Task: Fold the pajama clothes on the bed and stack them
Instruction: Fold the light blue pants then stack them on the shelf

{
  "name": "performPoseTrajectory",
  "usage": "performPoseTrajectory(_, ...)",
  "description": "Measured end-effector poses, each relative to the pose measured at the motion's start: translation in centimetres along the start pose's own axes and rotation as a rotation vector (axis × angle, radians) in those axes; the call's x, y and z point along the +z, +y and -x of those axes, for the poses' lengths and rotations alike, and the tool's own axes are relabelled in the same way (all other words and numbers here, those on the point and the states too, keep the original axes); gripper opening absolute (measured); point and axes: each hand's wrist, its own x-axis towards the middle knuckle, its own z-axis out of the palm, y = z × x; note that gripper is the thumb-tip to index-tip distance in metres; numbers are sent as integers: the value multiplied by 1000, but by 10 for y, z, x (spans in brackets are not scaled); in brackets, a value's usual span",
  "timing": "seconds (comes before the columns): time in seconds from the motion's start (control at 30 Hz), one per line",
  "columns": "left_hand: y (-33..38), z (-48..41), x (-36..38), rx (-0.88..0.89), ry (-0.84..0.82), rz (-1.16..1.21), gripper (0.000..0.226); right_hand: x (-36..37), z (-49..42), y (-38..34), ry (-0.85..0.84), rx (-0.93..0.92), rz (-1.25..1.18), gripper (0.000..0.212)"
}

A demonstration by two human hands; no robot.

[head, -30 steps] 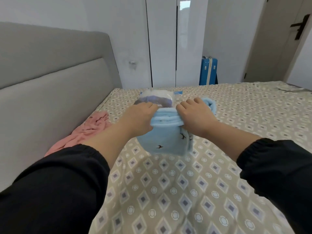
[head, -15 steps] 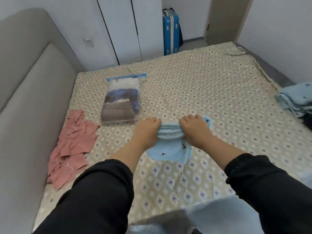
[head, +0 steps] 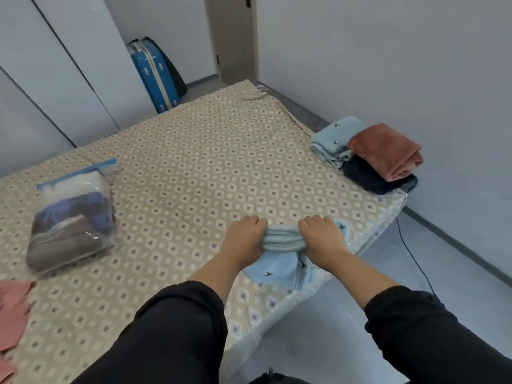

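A folded light blue pajama piece (head: 279,264) with small dark bird prints hangs between my hands above the bed's right edge. My left hand (head: 245,236) grips its left end and my right hand (head: 322,238) grips its right end, fingers curled over the folded top. At the bed's far right corner sits a stack of folded clothes: a light blue piece (head: 333,141), a rust-red piece (head: 388,151) and a dark navy piece (head: 371,180) beneath. An unfolded pink garment (head: 12,309) lies at the left edge.
A clear zip bag of folded clothes (head: 70,217) lies on the patterned bed sheet (head: 194,167) at the left. A blue suitcase (head: 153,74) stands by the white wardrobe. A dark cable (head: 410,250) runs along the floor right of the bed.
My view has swung to the right and the blue piece has travelled with both hands toward the bed's right edge. The stack at the corner has come fully into view.
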Motion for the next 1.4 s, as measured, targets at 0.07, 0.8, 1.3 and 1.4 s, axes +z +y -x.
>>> performPoseTrajectory(0.07,19,-33,3,30,1,4,25,5,1,35,-21,47,-22,40)
performPoseTrajectory(0.8,115,-446,-11,168,51,219,25,-9,-166,391,-125,298,-7,30)
performPoseTrajectory(1.3,123,-705,-21,-652,405,631,77,-10,-424,633,-9,445,-782,27)
performPoseTrajectory(1.4,145,-744,2,-675,149,956,57,8,-456,666,-154,606,-1247,29)
